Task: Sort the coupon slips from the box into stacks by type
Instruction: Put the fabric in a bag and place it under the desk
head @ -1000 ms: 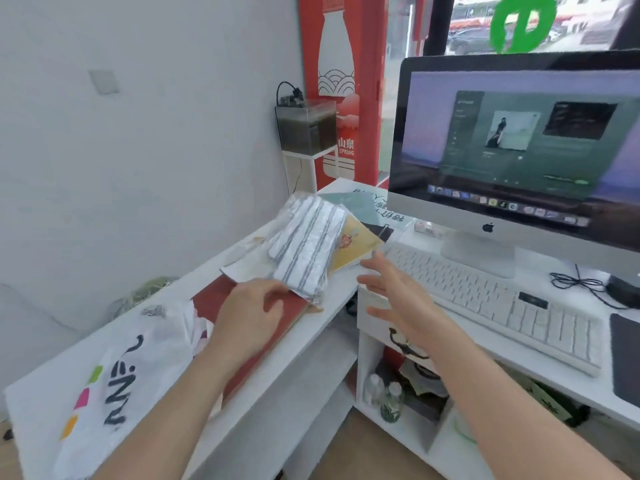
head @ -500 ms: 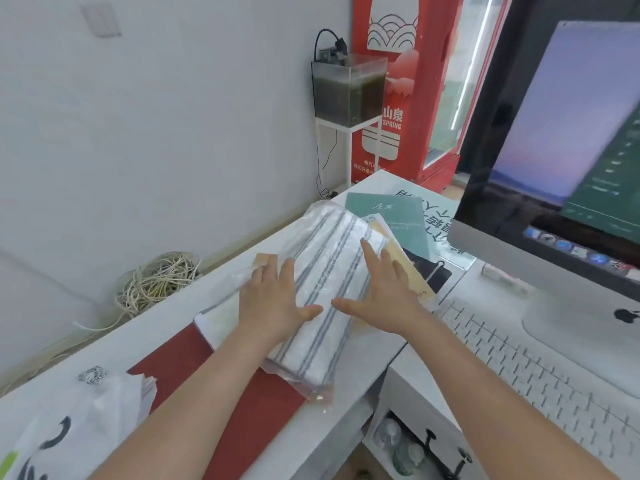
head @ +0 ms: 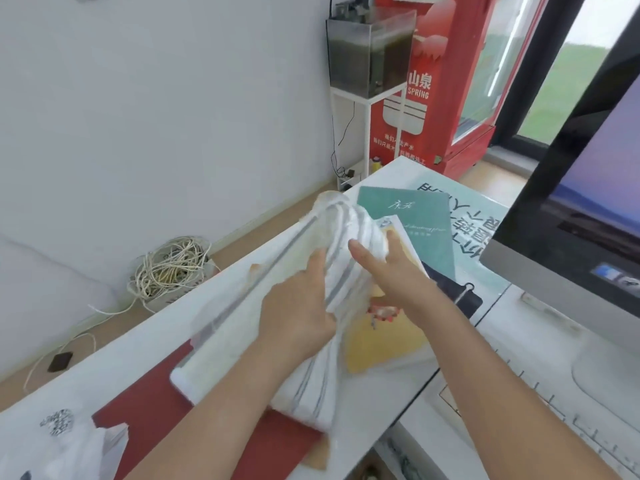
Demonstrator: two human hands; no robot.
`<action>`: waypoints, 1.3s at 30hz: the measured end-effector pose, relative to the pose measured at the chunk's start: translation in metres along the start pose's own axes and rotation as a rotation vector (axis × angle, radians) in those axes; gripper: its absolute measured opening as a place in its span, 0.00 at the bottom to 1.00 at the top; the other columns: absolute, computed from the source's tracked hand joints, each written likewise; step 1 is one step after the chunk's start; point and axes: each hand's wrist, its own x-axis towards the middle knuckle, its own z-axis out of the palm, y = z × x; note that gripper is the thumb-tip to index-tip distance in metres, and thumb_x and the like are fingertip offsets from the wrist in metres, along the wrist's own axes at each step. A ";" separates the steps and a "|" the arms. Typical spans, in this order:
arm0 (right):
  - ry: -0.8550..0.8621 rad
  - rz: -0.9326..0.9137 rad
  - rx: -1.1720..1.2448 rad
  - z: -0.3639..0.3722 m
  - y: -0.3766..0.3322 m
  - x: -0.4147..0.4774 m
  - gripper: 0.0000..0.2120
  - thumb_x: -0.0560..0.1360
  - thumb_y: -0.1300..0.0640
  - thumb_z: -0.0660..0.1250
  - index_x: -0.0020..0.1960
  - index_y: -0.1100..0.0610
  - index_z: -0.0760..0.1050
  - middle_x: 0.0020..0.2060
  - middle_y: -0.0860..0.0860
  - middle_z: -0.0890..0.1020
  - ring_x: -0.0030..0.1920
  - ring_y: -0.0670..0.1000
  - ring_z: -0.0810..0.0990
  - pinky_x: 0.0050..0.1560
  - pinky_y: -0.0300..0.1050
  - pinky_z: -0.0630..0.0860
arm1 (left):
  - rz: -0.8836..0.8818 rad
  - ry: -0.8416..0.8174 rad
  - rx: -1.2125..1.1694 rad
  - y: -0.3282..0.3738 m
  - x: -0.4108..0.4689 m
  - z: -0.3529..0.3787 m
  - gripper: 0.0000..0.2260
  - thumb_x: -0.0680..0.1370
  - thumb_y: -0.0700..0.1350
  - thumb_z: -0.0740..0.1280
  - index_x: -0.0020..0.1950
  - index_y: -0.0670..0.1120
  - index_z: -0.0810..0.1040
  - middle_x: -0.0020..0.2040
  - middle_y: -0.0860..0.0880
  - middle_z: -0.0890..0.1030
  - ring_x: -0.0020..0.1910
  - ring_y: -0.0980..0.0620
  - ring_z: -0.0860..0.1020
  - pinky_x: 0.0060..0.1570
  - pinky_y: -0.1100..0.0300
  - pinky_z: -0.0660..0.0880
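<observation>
A white cloth with grey stripes, sealed in a clear plastic package (head: 239,327), lies tilted on the white desk (head: 145,344). My left hand (head: 298,313) grips the package near its middle and lifts its right side. Straight fingers of my right hand (head: 391,271) press against the upper right edge of the package. Under the raised side shows a yellow printed booklet (head: 381,344). No box or coupon slips are visible.
A teal booklet (head: 415,216) and a black clipped item (head: 464,296) lie on a large poster beyond the hands. A red folder (head: 149,414) sits under the package, with a white plastic bag (head: 69,448) at bottom left. A monitor (head: 571,216) and keyboard (head: 554,420) stand on the right.
Both hands lay flat on the package half a second ago. Now my left hand has gripped it and turned its right side up, uncovering the yellow booklet.
</observation>
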 end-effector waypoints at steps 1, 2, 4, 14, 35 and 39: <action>0.002 -0.020 0.036 -0.001 -0.005 -0.004 0.49 0.69 0.32 0.66 0.77 0.40 0.39 0.73 0.43 0.59 0.56 0.50 0.72 0.56 0.53 0.79 | 0.066 0.032 0.048 0.010 -0.002 -0.002 0.39 0.72 0.46 0.67 0.75 0.53 0.46 0.53 0.50 0.76 0.48 0.45 0.78 0.41 0.54 0.72; 0.023 -0.057 0.029 -0.003 -0.010 -0.007 0.49 0.68 0.32 0.66 0.77 0.39 0.38 0.73 0.42 0.58 0.60 0.52 0.72 0.59 0.54 0.77 | 0.135 0.052 0.080 0.020 -0.004 -0.002 0.38 0.72 0.45 0.66 0.75 0.52 0.46 0.53 0.50 0.75 0.47 0.44 0.78 0.38 0.55 0.71; 0.091 -0.111 -0.088 -0.006 -0.018 -0.007 0.48 0.71 0.35 0.67 0.77 0.41 0.37 0.74 0.45 0.60 0.67 0.54 0.70 0.63 0.54 0.74 | 0.246 0.040 0.072 0.035 -0.006 -0.003 0.33 0.73 0.45 0.66 0.74 0.51 0.53 0.56 0.49 0.73 0.49 0.43 0.77 0.39 0.55 0.70; 0.264 -0.124 -0.548 -0.031 -0.003 0.009 0.30 0.75 0.63 0.58 0.76 0.50 0.58 0.64 0.55 0.75 0.62 0.58 0.74 0.59 0.47 0.72 | 0.117 0.090 0.243 -0.019 0.036 -0.028 0.34 0.74 0.57 0.66 0.75 0.49 0.56 0.73 0.44 0.62 0.69 0.41 0.63 0.63 0.45 0.67; 0.141 -0.240 0.424 0.001 -0.012 -0.006 0.22 0.73 0.60 0.72 0.65 0.52 0.71 0.55 0.50 0.82 0.53 0.50 0.83 0.56 0.53 0.79 | 0.069 0.202 -0.586 0.001 0.004 -0.044 0.19 0.72 0.47 0.72 0.63 0.55 0.77 0.55 0.61 0.77 0.51 0.63 0.75 0.59 0.57 0.72; -0.059 -0.318 0.612 -0.013 -0.014 -0.006 0.24 0.71 0.62 0.73 0.66 0.57 0.72 0.56 0.55 0.83 0.55 0.54 0.83 0.56 0.53 0.79 | -0.110 -0.052 -0.822 -0.022 0.014 -0.035 0.50 0.58 0.56 0.80 0.73 0.56 0.57 0.65 0.61 0.66 0.64 0.61 0.67 0.66 0.58 0.65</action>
